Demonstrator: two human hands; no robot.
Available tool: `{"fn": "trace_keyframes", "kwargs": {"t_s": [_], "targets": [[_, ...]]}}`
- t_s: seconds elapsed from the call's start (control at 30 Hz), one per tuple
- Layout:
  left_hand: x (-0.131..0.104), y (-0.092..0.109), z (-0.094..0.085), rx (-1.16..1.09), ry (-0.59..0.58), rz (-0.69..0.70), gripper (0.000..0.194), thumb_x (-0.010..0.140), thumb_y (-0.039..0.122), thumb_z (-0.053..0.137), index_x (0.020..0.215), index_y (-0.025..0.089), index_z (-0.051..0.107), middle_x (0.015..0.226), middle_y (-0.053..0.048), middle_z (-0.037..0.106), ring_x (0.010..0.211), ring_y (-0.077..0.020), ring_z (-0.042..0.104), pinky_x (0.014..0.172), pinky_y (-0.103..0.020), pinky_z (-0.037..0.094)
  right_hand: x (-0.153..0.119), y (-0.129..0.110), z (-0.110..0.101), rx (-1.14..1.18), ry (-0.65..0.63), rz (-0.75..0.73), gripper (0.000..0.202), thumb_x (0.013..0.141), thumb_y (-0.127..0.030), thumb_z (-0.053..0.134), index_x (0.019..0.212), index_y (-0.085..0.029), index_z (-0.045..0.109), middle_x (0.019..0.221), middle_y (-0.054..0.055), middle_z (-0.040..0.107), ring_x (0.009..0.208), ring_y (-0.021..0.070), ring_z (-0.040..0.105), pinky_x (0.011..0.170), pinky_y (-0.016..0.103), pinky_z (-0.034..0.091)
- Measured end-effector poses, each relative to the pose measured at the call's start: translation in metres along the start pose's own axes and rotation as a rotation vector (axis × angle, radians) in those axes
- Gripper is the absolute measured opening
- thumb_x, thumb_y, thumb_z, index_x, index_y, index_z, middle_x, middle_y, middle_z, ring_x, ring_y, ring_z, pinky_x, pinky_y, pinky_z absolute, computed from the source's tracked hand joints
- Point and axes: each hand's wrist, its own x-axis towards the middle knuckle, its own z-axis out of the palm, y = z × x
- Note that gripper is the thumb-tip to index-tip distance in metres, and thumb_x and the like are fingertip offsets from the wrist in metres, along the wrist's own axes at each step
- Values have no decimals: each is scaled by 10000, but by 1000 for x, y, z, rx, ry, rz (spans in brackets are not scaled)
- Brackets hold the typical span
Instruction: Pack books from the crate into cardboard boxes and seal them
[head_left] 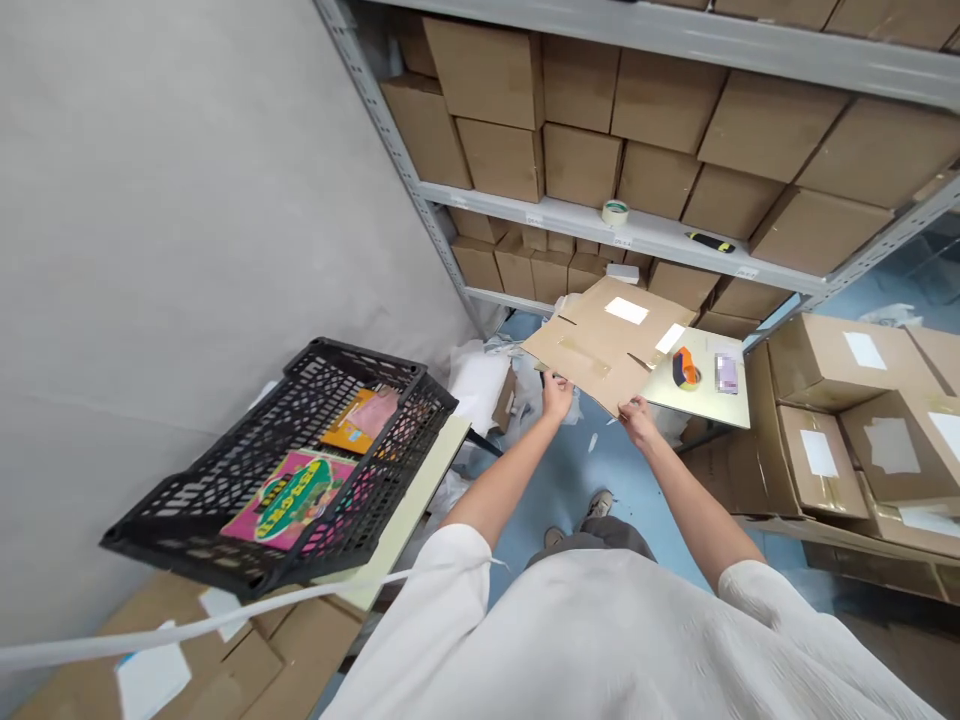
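A flattened piece of brown cardboard (pixel 581 365) with white labels and slits along its edges spreads out in front of me. My left hand (pixel 556 395) is closed on its near left edge. At the near right corner, my right hand (pixel 637 420) pinches the same cardboard, fingers partly hidden under it. The sheet's right side overlaps a pale tabletop (pixel 701 410). On that top, just right of the cardboard, are an orange and dark tape roll (pixel 684 369) and a small purple-white item (pixel 726 373), which is blurred.
A black plastic crate (pixel 202 555) with colourful packets stands at left. Ahead, a metal shelf (pixel 555 208) bears brown boxes, a tape roll (pixel 614 212) and a yellow-black cutter (pixel 710 242). Stacked cartons (pixel 825 375) fill the right. A white cable (pixel 300 595) crosses the lower left.
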Motion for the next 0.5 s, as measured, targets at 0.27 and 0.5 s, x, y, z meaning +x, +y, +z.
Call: {"fn": "trace_keyframes", "kwargs": {"t_s": [0.27,0.5], "targets": [[66,-19,34,-320,53,-276,584,764,28,748,1238,264,501,827,70,596,726,-133,697,744,-272,611,28,11,7,10,35,203,574,635,-341,932,980,-311,474,837,-60,749,866,211,737,757,326,576],[121,-23,-6,-237,91,-311,577,712,42,805,1156,262,510,796,70,611,668,-127,660,648,-241,568,90,-10,-30,-258,150,244,275,760,-427,790,879,-254,612,884,0,760,794,176,709,653,263,499]]}}
